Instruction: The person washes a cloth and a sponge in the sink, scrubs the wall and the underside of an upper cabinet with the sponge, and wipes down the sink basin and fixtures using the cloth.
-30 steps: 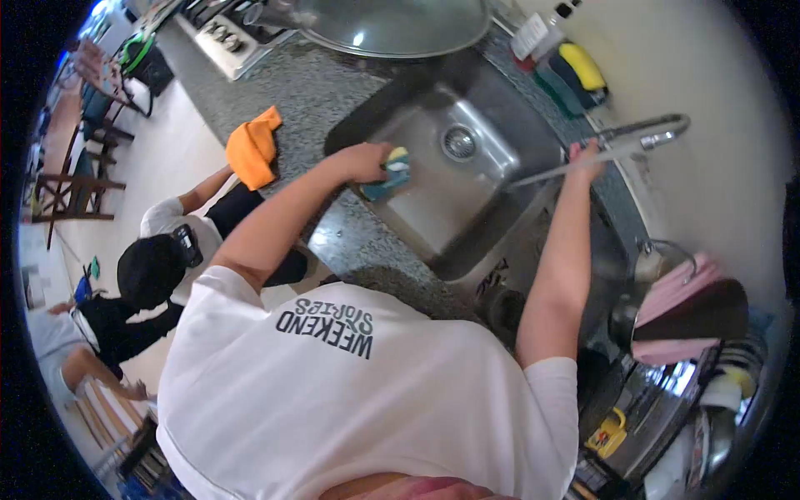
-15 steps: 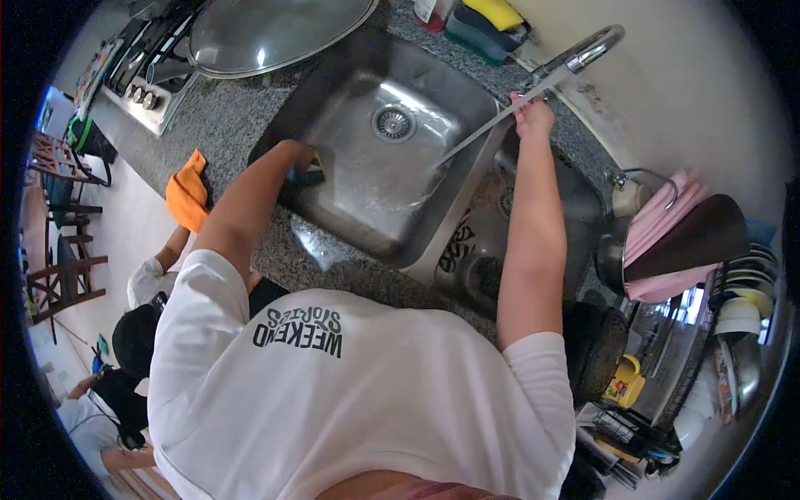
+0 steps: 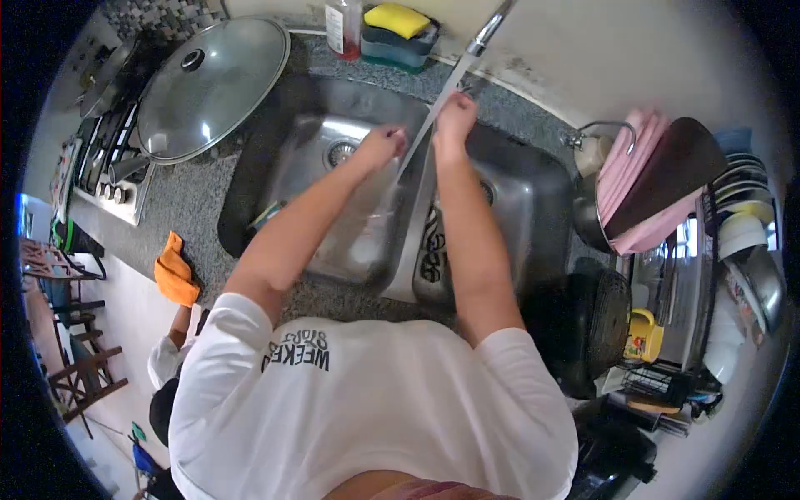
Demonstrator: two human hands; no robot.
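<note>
My left hand (image 3: 383, 145) hovers over the left sink basin (image 3: 321, 265), beside the running water. Its fingers are curled and I see nothing in them. My right hand (image 3: 456, 118) is just in front of the faucet's base (image 3: 464, 87), fingers drawn in, close to the stream. Whether it touches the faucet I cannot make out. Water (image 3: 427, 125) falls from the faucet spout (image 3: 490, 32) into the left basin. A small green and pale item (image 3: 267, 215) rests at that basin's left side, partly behind my left forearm.
A large glass lid (image 3: 212, 92) lies by the stove (image 3: 112, 196). Behind the sink stand a soap bottle (image 3: 342, 29) and a yellow sponge (image 3: 397, 20) on a holder. Pink cloths (image 3: 633, 179) and a loaded dish rack (image 3: 708, 292) are at right. A person holds an orange cloth (image 3: 175, 273) at left.
My left hand has left the basin's left corner and moved right, towards the stream. My right hand has drawn slightly back from the faucet's base. The view has shifted, and water still runs.
</note>
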